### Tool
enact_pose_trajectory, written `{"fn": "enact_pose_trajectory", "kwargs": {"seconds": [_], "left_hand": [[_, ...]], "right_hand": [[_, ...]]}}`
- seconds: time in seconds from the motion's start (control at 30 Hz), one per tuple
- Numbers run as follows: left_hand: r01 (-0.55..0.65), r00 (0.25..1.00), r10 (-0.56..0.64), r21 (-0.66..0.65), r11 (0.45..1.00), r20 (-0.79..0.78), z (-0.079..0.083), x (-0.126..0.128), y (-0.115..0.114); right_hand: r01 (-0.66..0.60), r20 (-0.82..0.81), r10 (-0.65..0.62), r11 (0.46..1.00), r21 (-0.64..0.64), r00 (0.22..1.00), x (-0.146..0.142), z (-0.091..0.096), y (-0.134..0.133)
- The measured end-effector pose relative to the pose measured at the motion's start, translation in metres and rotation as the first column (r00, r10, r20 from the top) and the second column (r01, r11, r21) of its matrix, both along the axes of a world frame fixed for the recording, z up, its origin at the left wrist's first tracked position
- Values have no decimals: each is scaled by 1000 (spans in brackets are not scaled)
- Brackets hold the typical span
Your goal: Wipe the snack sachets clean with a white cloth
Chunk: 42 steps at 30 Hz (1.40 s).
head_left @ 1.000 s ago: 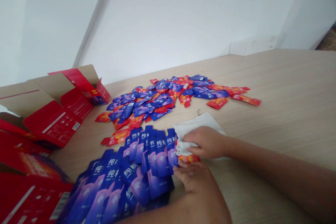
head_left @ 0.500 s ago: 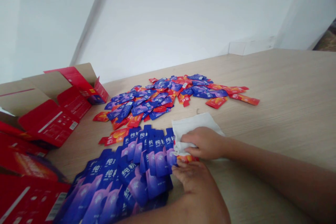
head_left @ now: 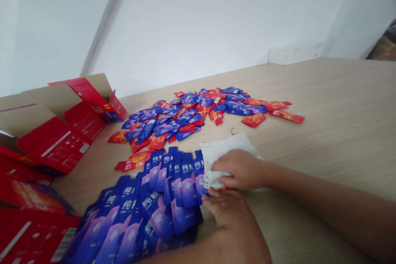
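Note:
My right hand (head_left: 240, 169) is closed on a white cloth (head_left: 227, 146), its fingers pressing the bunched near edge. Under that edge a sliver of a red and orange sachet (head_left: 221, 190) shows; the cloth hides most of it. My left hand (head_left: 230, 214) lies just in front, fingertips at the near end of the same sachet, apparently pinning it. Directly left of both hands, blue and purple sachets (head_left: 159, 214) lie in overlapping rows, printed side up.
Behind the cloth spreads a loose heap of mixed blue and red-orange sachets (head_left: 182, 117). Opened red cartons (head_left: 55, 144) stand along the left side of the wooden table (head_left: 324, 111). A white wall rises at the back, with a low white box (head_left: 293, 54) against it.
The cloth and my right hand have shifted slightly, so that less of the red and orange sachet shows. My left hand has stayed almost still.

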<state>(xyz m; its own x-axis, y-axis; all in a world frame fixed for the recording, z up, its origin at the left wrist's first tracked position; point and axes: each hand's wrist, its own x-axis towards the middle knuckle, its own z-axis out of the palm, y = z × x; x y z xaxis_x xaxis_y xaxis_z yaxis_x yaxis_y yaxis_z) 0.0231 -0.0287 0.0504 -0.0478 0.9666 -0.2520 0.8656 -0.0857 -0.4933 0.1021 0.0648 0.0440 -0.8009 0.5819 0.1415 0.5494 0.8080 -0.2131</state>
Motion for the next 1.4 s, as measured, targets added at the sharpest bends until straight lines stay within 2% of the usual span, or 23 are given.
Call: {"fn": "enact_pose_trajectory", "kwargs": {"seconds": [0.07,0.2,0.33,0.4,0.5,0.57,0.73,0.83,0.93,1.0,1.1,1.13,1.17,1.27,1.4], "left_hand": [[18,999,-18,-11,1000,-34,3,0,-1],[26,998,-28,-25,999,-59,4,1,-4],[24,997,-25,-10,1000,-71,4,1,-3],[22,998,-23,-19,1000,-65,3,1,-1],[33,997,-34,-20,999,-70,1,1,0],[47,995,-48,-12,999,-86,0,0,0],[51,995,-53,-20,998,-90,0,0,-1],[39,997,-39,-4,999,-72,-1,0,-2],[30,998,-28,30,999,-62,-2,0,-3],[25,999,-22,65,998,-40,-5,-1,-4],[-13,997,-2,183,983,78,-16,-4,-4],[-22,988,-16,247,969,152,-21,-6,-4],[-12,984,-34,258,966,175,-26,-8,-4],[-10,981,-45,279,960,191,-38,-12,-4],[-16,980,-46,301,953,196,-43,-12,-6]], "right_hand": [[5,22,-5,1000,-10,1000,-1,-3,0],[171,28,-171,985,0,985,5,-10,13],[292,-19,-292,956,29,956,9,-7,17],[253,-51,-251,967,36,967,6,-3,11],[61,-26,-61,998,10,998,-1,-1,0],[1,2,-1,1000,-16,1000,-4,-4,-3],[206,16,-206,979,5,978,3,-12,13],[291,2,-291,957,4,957,7,-9,19],[280,-52,-279,960,12,959,5,-2,14],[186,-58,-185,982,10,981,2,0,7],[65,-10,-65,998,-13,998,-2,-3,0],[67,5,-67,998,-17,998,-3,-5,0],[92,13,-92,996,-16,996,-3,-8,2],[195,14,-196,981,5,981,-1,-13,10],[295,12,-295,955,20,955,5,-12,19]]}}
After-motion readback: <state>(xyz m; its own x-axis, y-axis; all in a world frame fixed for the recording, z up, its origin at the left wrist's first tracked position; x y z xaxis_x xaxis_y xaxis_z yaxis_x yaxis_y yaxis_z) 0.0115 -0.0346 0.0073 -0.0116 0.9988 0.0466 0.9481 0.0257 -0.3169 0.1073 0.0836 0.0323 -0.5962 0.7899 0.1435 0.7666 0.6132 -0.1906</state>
